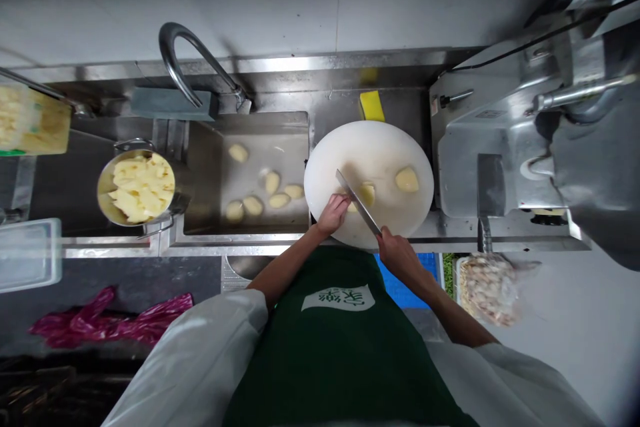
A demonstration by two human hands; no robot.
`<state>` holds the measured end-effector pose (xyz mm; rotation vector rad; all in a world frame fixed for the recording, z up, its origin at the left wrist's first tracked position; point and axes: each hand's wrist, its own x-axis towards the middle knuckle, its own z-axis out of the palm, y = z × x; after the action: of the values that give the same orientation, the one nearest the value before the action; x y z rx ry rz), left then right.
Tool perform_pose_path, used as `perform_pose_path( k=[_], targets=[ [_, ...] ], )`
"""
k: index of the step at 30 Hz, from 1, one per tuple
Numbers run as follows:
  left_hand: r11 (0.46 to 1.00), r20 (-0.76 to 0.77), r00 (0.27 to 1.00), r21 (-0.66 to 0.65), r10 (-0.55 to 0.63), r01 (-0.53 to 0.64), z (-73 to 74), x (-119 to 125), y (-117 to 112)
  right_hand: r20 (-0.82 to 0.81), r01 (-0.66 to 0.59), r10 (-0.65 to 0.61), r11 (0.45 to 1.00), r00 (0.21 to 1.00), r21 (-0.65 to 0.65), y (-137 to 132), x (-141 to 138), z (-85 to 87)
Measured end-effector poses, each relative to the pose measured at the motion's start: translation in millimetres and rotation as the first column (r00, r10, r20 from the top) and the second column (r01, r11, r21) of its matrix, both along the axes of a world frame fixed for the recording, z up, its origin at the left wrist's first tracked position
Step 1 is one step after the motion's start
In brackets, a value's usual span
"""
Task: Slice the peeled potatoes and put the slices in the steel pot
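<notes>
My right hand (396, 253) is closed round the handle of a kitchen knife (361, 203), its blade slanting up and to the left over a round white cutting board (325, 160). Against the blade's left side, my left hand (334, 215) has its fingers bunched on a peeled potato, mostly hidden by fingers and blade. On the right side of the blade shows a potato piece (369, 195). Another peeled potato (407, 179) lies apart, toward the board's right edge.
Left of the board, a sink (203, 180) holds several peeled potatoes in water, below a curved faucet (173, 60). Farther left stands a metal pot (104, 203) of cut potatoes. A yellow sponge (371, 106) sits behind the board; a metal machine (475, 127) stands right.
</notes>
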<state>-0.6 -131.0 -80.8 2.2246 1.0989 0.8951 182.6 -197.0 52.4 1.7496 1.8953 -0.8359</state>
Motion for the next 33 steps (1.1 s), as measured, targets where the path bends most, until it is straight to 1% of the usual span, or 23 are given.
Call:
perform_pose_path(
  k=[5,10,15,19,23,28,31,33],
  targets=[
    [1.0,-0.003,1.0,-0.012,-0.012,0.012,-2.4,-2,0,0.032,0.019,-0.018,0.999,0.999,-0.037,0,-2,-3.8],
    [1.0,0.006,1.0,0.01,-0.016,0.016,-4.3,-3,-1,-0.02,-0.004,0.005,1.0,1.0,0.026,-4,1,-3.1],
    [0.999,0.018,1.0,0.031,-0.018,0.017,-2.8,-6,-2,0.0,0.01,-0.01,1.0,1.0,-0.005,-3,-2,-2.9],
    [0.999,0.009,1.0,0.031,-0.021,0.02,-2.3,-8,-3,-0.024,0.004,-0.003,1.0,1.0,0.016,-5,-3,-2.1],
    [1.0,0.02,1.0,0.022,-0.021,0.021,-1.9,-9,-3,0.0,0.005,-0.005,1.0,1.0,-0.024,-6,-3,-3.5],
    [1.0,0.03,0.999,0.016,-0.021,0.021,0.6,-9,-4,-0.035,0.008,-0.008,1.0,0.999,-0.004,-8,-2,-2.3],
    [1.0,0.034,0.999,0.011,-0.012,0.012,2.2,-10,-4,-0.02,0.009,-0.009,1.0,1.0,-0.023,-9,-2,-3.2],
    [1.0,0.032,0.999,0.006,-0.017,0.017,2.5,-10,-4,-0.012,0.0,0.0,1.0,1.0,-0.011,-10,-2,-4.1]
  ],
)
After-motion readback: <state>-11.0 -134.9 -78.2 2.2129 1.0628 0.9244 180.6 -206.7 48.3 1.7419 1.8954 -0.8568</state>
